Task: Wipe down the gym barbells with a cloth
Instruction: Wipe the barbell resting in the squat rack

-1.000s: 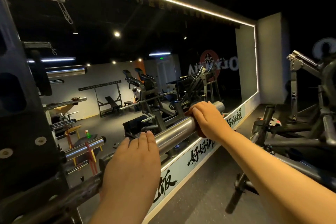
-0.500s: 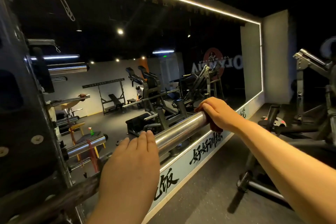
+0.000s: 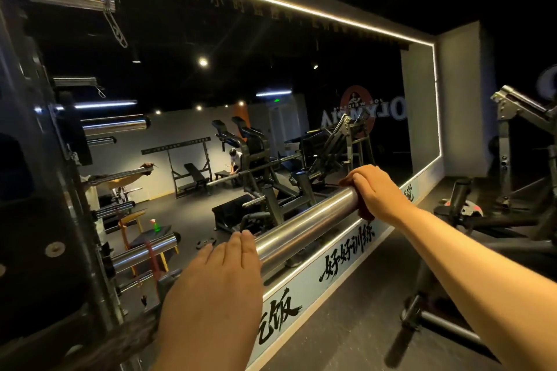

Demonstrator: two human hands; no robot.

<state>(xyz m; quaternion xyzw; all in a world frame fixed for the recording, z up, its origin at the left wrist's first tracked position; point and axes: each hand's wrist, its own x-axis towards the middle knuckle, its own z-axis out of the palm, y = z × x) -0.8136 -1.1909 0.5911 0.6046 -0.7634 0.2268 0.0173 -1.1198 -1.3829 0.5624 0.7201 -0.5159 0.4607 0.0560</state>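
**Both grips were on a chrome barbell in front of a gym mirror.**

The left grip (image 3: pixel 217 289) lay released, fingers straight and together, flat on the near part of the barbell (image 3: pixel 304 229), whose shiny sleeve ran up and away to the right. The right grip (image 3: pixel 378 193) was clenched round the sleeve's far end, grasping a dark cloth (image 3: pixel 365 214), of which only a scrap showed under the palm. The bar's duller near part ran down left toward a black rack (image 3: pixel 45 235). Just beyond stood a wall mirror (image 3: pixel 271 84) edged with a light strip.
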